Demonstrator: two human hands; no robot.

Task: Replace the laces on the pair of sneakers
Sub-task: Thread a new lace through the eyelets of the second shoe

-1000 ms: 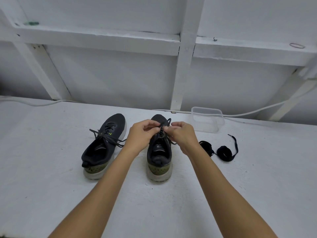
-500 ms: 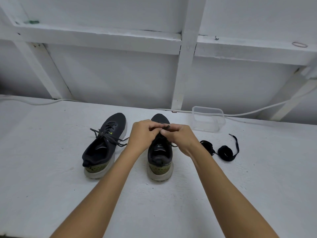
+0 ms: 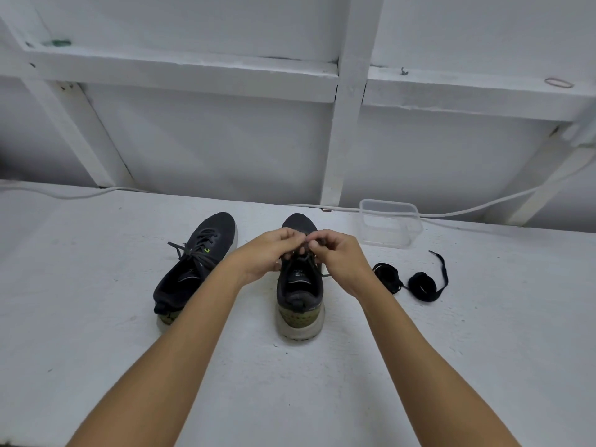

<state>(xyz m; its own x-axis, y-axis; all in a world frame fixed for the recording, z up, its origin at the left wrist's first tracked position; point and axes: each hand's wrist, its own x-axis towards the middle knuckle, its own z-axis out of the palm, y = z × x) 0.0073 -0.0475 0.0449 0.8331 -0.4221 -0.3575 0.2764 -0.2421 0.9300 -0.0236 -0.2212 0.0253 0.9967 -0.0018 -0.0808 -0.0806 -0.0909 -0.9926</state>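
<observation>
Sneakers: right sneaker (image 3: 300, 285), lace (image 3: 309, 243) pinched by both hands, left hand (image 3: 267, 253) and right hand (image 3: 342, 256); left sneaker (image 3: 196, 266) beside; bare surface (image 3: 96, 317) nearer.

2 dark sneakers: left one (image 3: 196, 266), right one (image 3: 300, 291). 2 rolled black laces: (image 3: 387, 279), (image 3: 422, 285). 1 clear plastic box (image 3: 390, 225). 2 hands: left hand (image 3: 267, 253), right hand (image 3: 338, 256). 1 white cable (image 3: 483, 209). 1 rubber band (image 3: 559, 82) on ledge.
</observation>
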